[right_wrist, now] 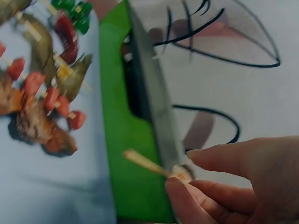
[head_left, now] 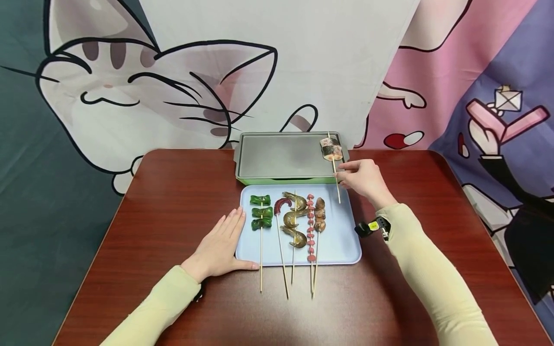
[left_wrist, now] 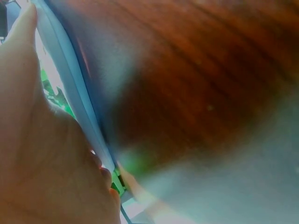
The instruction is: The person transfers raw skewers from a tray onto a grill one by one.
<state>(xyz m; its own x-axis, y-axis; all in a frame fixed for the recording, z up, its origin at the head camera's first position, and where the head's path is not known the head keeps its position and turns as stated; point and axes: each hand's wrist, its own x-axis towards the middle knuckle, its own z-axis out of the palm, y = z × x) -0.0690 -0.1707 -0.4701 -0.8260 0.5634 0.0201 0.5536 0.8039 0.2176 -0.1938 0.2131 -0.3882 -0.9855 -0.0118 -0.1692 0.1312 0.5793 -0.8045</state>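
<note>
My right hand (head_left: 363,180) pinches the stick of a skewer with pale, dark-skinned fish pieces (head_left: 331,148), near the right end of the grey grill plate (head_left: 277,156); the fish overlaps the plate in the head view. In the right wrist view, thumb and fingers close on the stick (right_wrist: 145,162). My left hand (head_left: 218,247) rests against the left edge of the light blue tray (head_left: 342,240), fingers straight and thumb at the front rim. On the tray lie a green pepper skewer (head_left: 261,212), a dark red tentacle skewer (head_left: 281,205) and a shrimp skewer (head_left: 295,239).
Further right on the tray lie a skewer of small pink pieces (head_left: 310,230) and one of brown chunks (head_left: 320,214). Their sticks stick out over the front rim. The grill's green base (right_wrist: 131,186) stands directly behind the tray on the brown table (head_left: 173,216). A printed cloth (head_left: 329,57) hangs behind.
</note>
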